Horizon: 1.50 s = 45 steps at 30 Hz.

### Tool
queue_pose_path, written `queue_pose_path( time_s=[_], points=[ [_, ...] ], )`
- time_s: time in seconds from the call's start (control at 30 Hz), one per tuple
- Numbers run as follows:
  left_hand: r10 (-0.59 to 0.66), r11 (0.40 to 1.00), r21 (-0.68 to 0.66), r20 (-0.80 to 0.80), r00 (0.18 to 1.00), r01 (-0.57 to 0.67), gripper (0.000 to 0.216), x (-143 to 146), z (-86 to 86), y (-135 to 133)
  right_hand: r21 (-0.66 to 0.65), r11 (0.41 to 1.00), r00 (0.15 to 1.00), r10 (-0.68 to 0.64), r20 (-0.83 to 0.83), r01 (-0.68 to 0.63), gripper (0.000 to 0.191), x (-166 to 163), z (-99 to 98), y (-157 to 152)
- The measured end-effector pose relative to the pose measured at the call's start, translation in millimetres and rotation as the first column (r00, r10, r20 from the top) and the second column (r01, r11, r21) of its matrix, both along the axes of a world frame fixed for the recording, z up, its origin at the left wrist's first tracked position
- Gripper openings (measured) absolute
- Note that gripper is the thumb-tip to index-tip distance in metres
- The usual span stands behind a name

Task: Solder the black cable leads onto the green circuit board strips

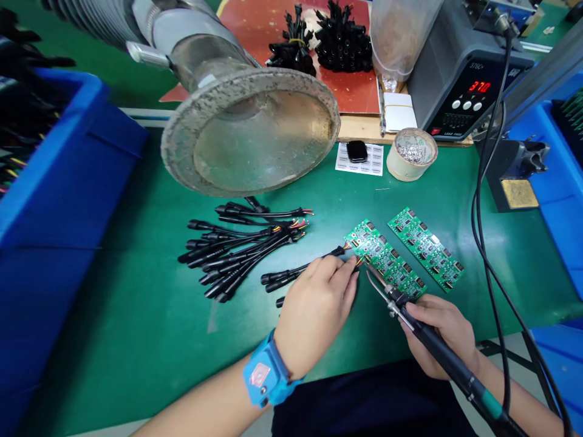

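My left hand [319, 303], with a blue wrist strap [266, 371], pinches a black cable at its coloured wire ends, against the left edge of a green circuit board [387, 258]. Most of that cable is hidden under the hand. My right hand [441, 334] is wrapped round a soldering iron [437, 346]; its tip and a thin metal feed tube point at the wire ends on the board. Other black cables [291, 273] run to the same board's left edge. A second green circuit board [426, 249] lies to the right, apart from the first.
Loose black cables [241, 249] lie left of my hands, below a fume extractor hood [250, 133]. A soldering station [469, 91] reading 370, a tape roll [412, 155] and an iron stand [514, 176] stand behind. Blue bins [59, 230] flank the table. Black cords [483, 243] hang at right.
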State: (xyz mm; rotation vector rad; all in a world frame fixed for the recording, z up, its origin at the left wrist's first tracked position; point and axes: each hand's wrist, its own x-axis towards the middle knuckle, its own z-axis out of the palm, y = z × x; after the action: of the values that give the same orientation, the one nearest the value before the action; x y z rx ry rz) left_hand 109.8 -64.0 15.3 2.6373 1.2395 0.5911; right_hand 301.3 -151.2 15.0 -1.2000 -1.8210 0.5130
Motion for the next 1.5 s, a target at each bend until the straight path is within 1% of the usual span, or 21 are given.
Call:
queue_pose_path(
  time_s=[0.2,0.4,0.57,0.77,0.9,1.07,1.23,1.5],
  points=[
    [0.011,1.0,-0.012,-0.008,1.0,-0.011,0.026,0.5,0.4,-0.7,0.011,1.0,1.0,-0.002,0.0,0.002,0.04,-0.3,-0.7,-0.6],
    [0.01,1.0,-0.013,-0.034,0.999,-0.01,0.026,-0.1,0.4,-1.4,0.001,1.0,0.999,0.003,0.043,-0.003,0.04,-0.2,1.7,-0.5],
    [0.002,1.0,-0.005,-0.039,0.999,-0.002,0.027,0.4,1.4,-0.5,-0.017,1.0,0.999,-0.005,-0.049,0.004,0.038,0.6,4.2,-1.8],
    [0.004,1.0,-0.011,-0.027,1.0,-0.004,0.027,0.2,0.1,-0.2,-0.037,0.999,0.998,-0.007,-0.061,0.004,0.041,0.5,3.1,0.1],
    [0.004,1.0,-0.007,-0.017,1.0,-0.004,0.026,-0.4,0.5,-0.3,-0.025,1.0,1.0,-0.013,-0.029,0.012,0.037,-0.7,2.2,2.6],
    [0.007,1.0,-0.007,-0.016,1.0,-0.007,0.027,0.1,0.9,-0.4,-0.028,1.0,1.0,-0.008,0.025,0.009,0.038,-0.9,2.5,2.7],
    [0.002,1.0,0.017,-0.015,1.0,-0.002,0.027,-0.4,-0.2,-1.3,-0.023,1.0,1.0,-0.002,0.023,0.003,0.04,-0.2,2.1,1.0],
    [0.006,1.0,0.004,-0.021,1.0,-0.006,0.027,-0.2,1.2,-1.9,-0.061,0.998,1.0,-0.005,0.01,0.006,0.037,-0.1,3.1,1.0]
  ],
)
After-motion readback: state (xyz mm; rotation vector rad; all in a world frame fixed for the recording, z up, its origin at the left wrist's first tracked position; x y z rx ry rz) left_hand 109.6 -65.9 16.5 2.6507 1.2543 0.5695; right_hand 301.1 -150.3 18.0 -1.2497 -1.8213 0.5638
